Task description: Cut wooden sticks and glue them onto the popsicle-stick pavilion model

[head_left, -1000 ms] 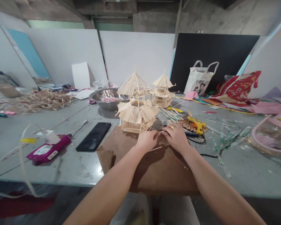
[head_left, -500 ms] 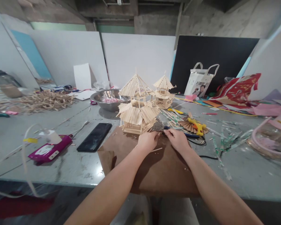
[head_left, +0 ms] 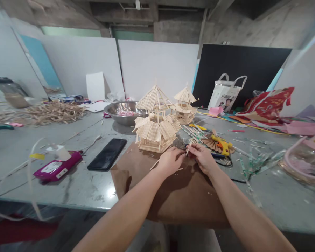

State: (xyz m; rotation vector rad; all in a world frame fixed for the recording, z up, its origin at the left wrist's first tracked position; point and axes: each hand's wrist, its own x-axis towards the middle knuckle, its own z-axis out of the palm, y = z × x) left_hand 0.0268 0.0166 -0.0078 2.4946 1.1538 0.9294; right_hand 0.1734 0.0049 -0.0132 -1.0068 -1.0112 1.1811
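My right hand (head_left: 202,158) pinches a short thin wooden stick (head_left: 189,149) between thumb and fingers, tilted upward. Close beside it, my left hand (head_left: 171,161) is closed, fingertips turned toward the stick; what it grips is hidden. Another thin stick (head_left: 154,164) pokes out past the left hand's outer side, and I cannot tell whether it is held or lying. Just beyond my hands stands a stick-built pavilion (head_left: 157,131) with a pointed roof over a wider lower roof. All this is on a brown board (head_left: 183,199).
A smaller stick pavilion (head_left: 185,108) and a metal bowl (head_left: 114,117) stand behind. A yellow glue gun (head_left: 223,144) lies right, near green-and-white wrappers (head_left: 262,162). Left are a black phone (head_left: 106,154), a purple power strip (head_left: 58,167) and a stick pile (head_left: 56,112).
My right hand has lifted slightly and turned, bringing its short stick into view. My left hand has shifted right and down, and a stick now shows at its outer side.
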